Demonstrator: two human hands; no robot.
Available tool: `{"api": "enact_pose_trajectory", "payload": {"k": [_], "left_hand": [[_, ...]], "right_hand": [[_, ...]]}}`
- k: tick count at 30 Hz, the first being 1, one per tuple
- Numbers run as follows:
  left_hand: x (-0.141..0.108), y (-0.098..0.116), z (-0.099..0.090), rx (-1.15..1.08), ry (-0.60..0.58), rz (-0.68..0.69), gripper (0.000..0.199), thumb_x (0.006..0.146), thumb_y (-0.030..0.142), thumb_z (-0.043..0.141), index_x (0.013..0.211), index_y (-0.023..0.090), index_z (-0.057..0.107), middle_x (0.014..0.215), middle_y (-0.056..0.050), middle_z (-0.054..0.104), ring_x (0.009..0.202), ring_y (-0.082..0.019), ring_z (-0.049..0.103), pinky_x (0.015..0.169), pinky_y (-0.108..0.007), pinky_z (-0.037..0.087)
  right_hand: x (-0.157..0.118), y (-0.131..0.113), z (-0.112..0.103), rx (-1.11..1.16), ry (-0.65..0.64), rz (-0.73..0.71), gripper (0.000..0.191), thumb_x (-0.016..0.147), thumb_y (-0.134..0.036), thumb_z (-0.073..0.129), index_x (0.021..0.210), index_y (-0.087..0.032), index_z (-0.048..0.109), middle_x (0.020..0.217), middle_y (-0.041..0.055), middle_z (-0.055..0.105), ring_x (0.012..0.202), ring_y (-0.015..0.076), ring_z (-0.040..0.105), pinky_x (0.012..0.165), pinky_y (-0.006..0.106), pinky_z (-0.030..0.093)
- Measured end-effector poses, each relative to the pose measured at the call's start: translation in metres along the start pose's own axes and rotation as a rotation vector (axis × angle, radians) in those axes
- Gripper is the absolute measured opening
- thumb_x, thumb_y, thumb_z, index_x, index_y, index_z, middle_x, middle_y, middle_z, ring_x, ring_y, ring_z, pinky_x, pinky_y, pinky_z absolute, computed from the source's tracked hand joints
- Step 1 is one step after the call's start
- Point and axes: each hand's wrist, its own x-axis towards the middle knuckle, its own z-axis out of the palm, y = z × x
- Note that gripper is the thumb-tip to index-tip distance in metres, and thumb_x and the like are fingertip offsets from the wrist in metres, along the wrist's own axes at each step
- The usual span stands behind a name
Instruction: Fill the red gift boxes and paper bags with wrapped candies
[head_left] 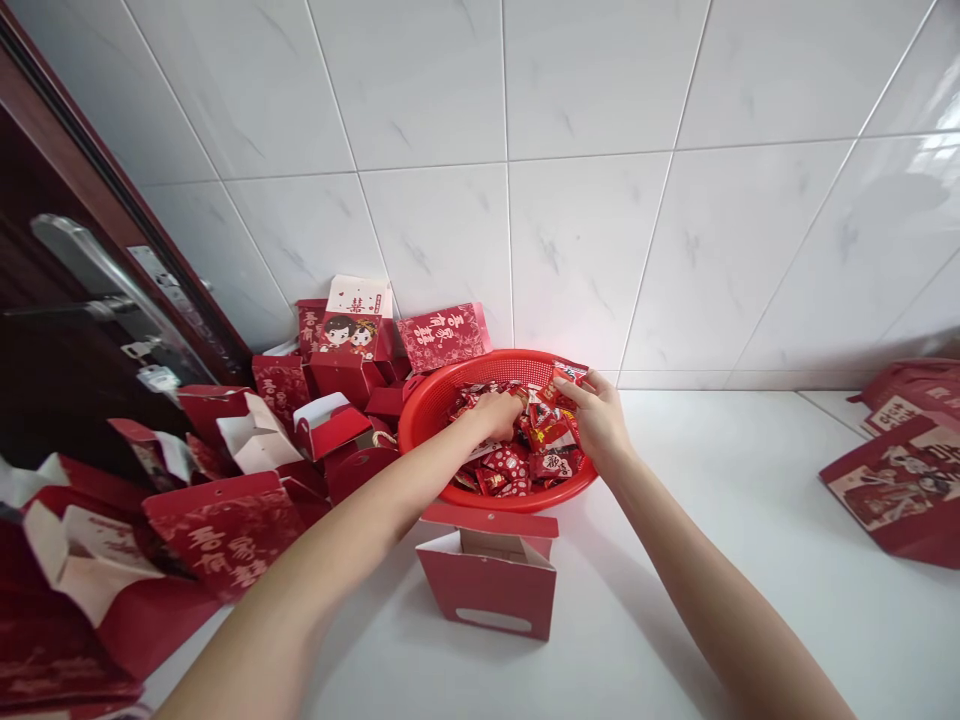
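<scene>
A red plastic basket [429,402] holds a heap of wrapped candies [510,468], mostly red, some with white dots. My left hand [498,414] reaches into the middle of the heap. Its fingers are bent together and point down, and what lies between them is hidden. At the basket's right rim my right hand [598,408] pinches a red candy packet [568,380] between thumb and fingers. A dark red carton [491,590] stands in front of the basket with its top open; its inside shows only in part.
Several red gift boxes [225,525], many with open flaps, crowd the left side. A box with a cartoon couple [352,325] leans near the tiled wall [585,250]. More red boxes [904,485] stand at the right on the white tabletop [720,480]. A door handle [127,290] is at left.
</scene>
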Motion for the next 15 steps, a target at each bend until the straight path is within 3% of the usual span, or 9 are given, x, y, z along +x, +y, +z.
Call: {"api": "enact_pose_trajectory", "payload": {"k": [6, 10, 15], "left_hand": [[-0.001, -0.001, 0.003, 0.012, -0.044, 0.026, 0.032, 0.072, 0.027, 0.079, 0.103, 0.020, 0.075, 0.117, -0.013, 0.076, 0.110, -0.035, 0.070, 0.095, -0.037, 0.054], [0.003, -0.004, 0.007, -0.046, -0.017, 0.024, 0.027, 0.069, 0.018, 0.076, 0.097, 0.018, 0.075, 0.110, -0.014, 0.077, 0.104, -0.034, 0.072, 0.089, -0.036, 0.054], [0.006, -0.019, 0.006, -0.199, -0.010, 0.077, 0.012, 0.074, 0.013, 0.067, 0.080, 0.020, 0.075, 0.083, -0.003, 0.078, 0.081, -0.022, 0.072, 0.075, -0.025, 0.052]], "right_hand": [[0.001, 0.000, 0.001, -0.006, 0.010, -0.019, 0.038, 0.054, -0.038, 0.090, 0.075, -0.021, 0.063, 0.081, 0.0011, 0.072, 0.081, 0.0209, 0.067, 0.074, 0.035, 0.055], [0.002, 0.001, 0.002, 0.002, -0.002, -0.013, 0.039, 0.054, -0.038, 0.090, 0.077, -0.021, 0.063, 0.082, 0.0010, 0.072, 0.080, 0.0209, 0.067, 0.074, 0.036, 0.055], [0.004, 0.004, -0.001, -0.022, -0.002, -0.015, 0.041, 0.054, -0.039, 0.090, 0.079, -0.022, 0.060, 0.078, -0.0008, 0.068, 0.079, 0.0211, 0.067, 0.074, 0.036, 0.055]]}}
